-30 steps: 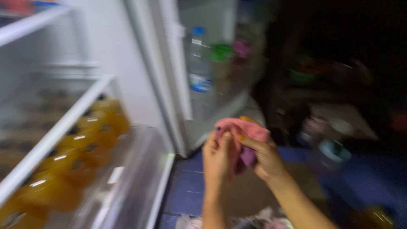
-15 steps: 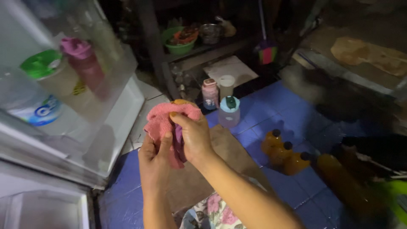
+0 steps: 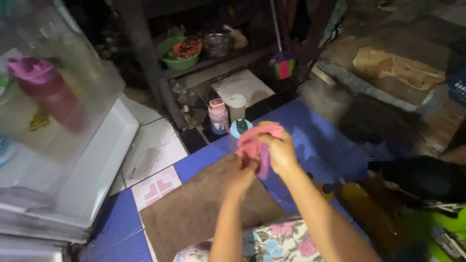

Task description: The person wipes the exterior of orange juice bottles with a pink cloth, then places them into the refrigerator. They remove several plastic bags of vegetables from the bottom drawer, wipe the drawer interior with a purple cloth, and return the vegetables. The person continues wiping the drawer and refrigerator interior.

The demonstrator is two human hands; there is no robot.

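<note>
Both of my hands hold a crumpled pink cloth in front of me, above the floor. My right hand grips its upper right part, with a strip of cloth hanging under the palm. My left hand pinches the lower left part from below. An orange bit shows at the cloth's top edge. The open fridge door stands to my left.
A pink bottle sits in the fridge door shelf. Small containers stand on the blue tiled floor just beyond the cloth. A brown mat lies below my hands. Amber bottles lie at right. A green bowl sits on a low shelf.
The view has swung from the fridge interior to the right and down toward the floor. My hands keep hold of the pink cloth and keep working it.
</note>
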